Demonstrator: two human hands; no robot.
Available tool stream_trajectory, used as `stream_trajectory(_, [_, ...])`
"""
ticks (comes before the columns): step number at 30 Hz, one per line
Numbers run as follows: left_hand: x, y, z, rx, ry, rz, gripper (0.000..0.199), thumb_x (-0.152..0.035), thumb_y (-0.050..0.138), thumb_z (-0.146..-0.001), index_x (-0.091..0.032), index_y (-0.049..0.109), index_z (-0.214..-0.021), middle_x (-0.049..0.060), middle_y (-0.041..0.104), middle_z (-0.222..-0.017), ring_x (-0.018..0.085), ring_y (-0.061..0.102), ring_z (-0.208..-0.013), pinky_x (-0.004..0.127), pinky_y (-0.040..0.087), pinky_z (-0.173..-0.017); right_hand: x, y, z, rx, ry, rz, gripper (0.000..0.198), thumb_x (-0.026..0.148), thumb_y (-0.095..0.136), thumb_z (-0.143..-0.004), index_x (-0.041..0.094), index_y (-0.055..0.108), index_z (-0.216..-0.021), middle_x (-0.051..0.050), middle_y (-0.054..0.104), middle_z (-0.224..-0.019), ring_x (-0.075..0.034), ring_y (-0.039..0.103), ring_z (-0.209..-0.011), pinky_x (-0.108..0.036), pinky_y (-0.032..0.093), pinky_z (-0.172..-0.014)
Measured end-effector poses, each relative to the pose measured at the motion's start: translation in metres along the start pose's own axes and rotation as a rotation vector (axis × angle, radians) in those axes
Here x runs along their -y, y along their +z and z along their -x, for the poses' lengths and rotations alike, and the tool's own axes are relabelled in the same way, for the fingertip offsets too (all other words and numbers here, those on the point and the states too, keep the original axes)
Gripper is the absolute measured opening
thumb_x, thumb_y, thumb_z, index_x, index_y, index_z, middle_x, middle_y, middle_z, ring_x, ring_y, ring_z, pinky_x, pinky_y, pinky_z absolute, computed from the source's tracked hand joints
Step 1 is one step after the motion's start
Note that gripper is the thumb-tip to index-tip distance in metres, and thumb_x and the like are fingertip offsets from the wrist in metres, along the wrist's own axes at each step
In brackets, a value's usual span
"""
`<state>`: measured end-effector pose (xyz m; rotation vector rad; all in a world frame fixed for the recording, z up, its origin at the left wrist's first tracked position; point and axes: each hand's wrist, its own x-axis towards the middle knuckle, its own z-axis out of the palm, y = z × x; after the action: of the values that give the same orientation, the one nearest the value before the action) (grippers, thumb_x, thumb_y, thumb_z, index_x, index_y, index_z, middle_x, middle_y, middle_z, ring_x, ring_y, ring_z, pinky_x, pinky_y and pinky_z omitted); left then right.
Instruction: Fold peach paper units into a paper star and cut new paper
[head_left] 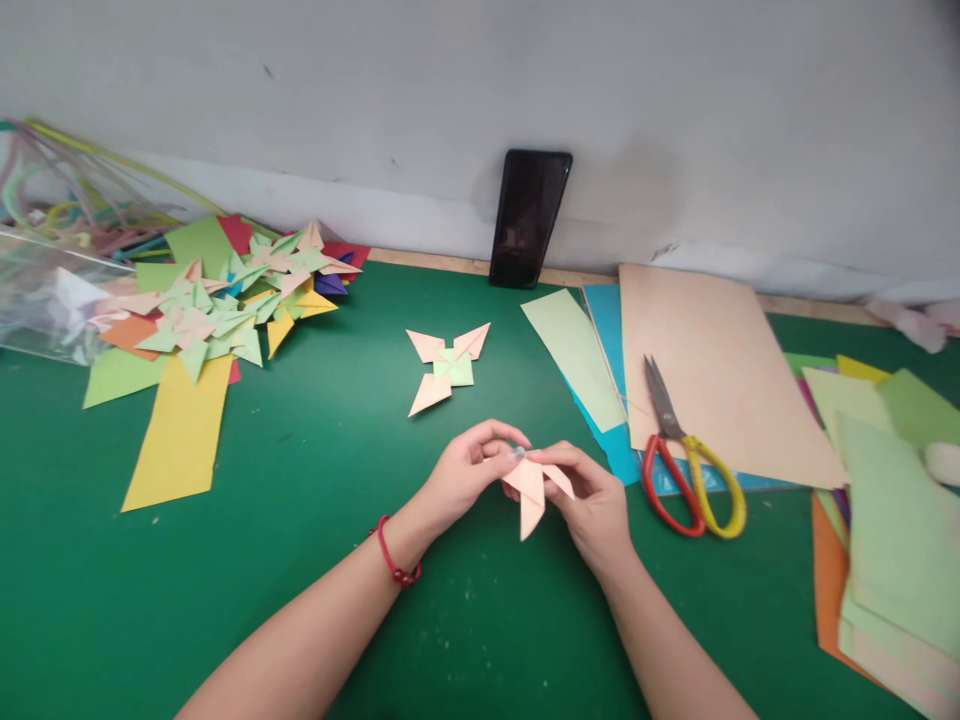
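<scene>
Between my two hands is a folded peach paper piece [531, 490] with pointed flaps hanging down. My left hand [474, 470] is closed, its thumb and fingers pinching the piece's upper left edge. On the other side my right hand [592, 500] pinches the upper right edge, fingers partly behind the paper. Just beyond them on the green table [360, 560] lies a peach and light green paper star [454, 368] with three peach points around a green middle.
Scissors [679, 440] with red and yellow handles rest on peach sheets [712, 340] at right. Coloured paper [900, 540] is stacked far right. Several folded stars [217, 310] pile up at left beside a plastic bag [52, 300]. A phone [529, 215] leans against the wall.
</scene>
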<state>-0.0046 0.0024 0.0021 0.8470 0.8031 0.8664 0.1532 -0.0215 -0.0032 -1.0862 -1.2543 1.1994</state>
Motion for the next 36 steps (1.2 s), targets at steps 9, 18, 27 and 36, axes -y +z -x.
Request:
stream_trajectory(9, [0.003, 0.0, 0.001, -0.006, 0.012, -0.116, 0.014, -0.021, 0.057, -0.082, -0.017, 0.056, -0.096, -0.005, 0.047, -0.062, 0.007, 0.044, -0.055, 0.018, 0.033, -0.054, -0.006, -0.001, 0.006, -0.024, 0.222, -0.116, 0.025, 0.043, 0.054, -0.085, 0.021, 0.066, -0.088, -0.003, 0.06, -0.076, -0.013, 0.056, -0.062, -0.025, 0.042, -0.054])
stream_trajectory(18, [0.003, 0.01, 0.006, -0.053, 0.113, -0.581, 0.012, -0.027, 0.054, -0.085, -0.018, 0.061, -0.088, -0.001, 0.062, -0.075, 0.01, 0.054, -0.066, 0.02, 0.038, -0.06, 0.001, 0.005, 0.006, -0.061, 0.224, -0.054, 0.022, 0.032, 0.058, -0.084, 0.024, 0.055, -0.104, 0.007, 0.042, -0.057, -0.007, 0.039, -0.048, -0.02, 0.03, -0.047])
stream_trajectory(27, [0.003, 0.011, 0.007, -0.128, 0.119, -0.641, 0.012, -0.024, 0.054, -0.083, -0.016, 0.061, -0.078, -0.002, 0.063, -0.068, 0.01, 0.055, -0.061, 0.019, 0.039, -0.056, -0.006, 0.005, 0.008, -0.066, 0.175, 0.123, 0.016, 0.031, 0.056, -0.086, 0.021, 0.057, -0.099, 0.01, 0.025, -0.049, -0.007, 0.024, -0.044, -0.022, 0.02, -0.044])
stream_trajectory(36, [0.002, 0.005, 0.003, -0.299, 0.058, -0.365, 0.016, -0.032, 0.061, -0.079, -0.016, 0.06, -0.077, 0.0, 0.062, -0.068, 0.012, 0.055, -0.062, 0.021, 0.04, -0.057, -0.003, 0.0, 0.009, -0.054, 0.119, 0.165, 0.016, 0.032, 0.054, -0.086, 0.022, 0.061, -0.097, 0.005, 0.045, -0.055, -0.009, 0.034, -0.045, -0.023, 0.028, -0.044])
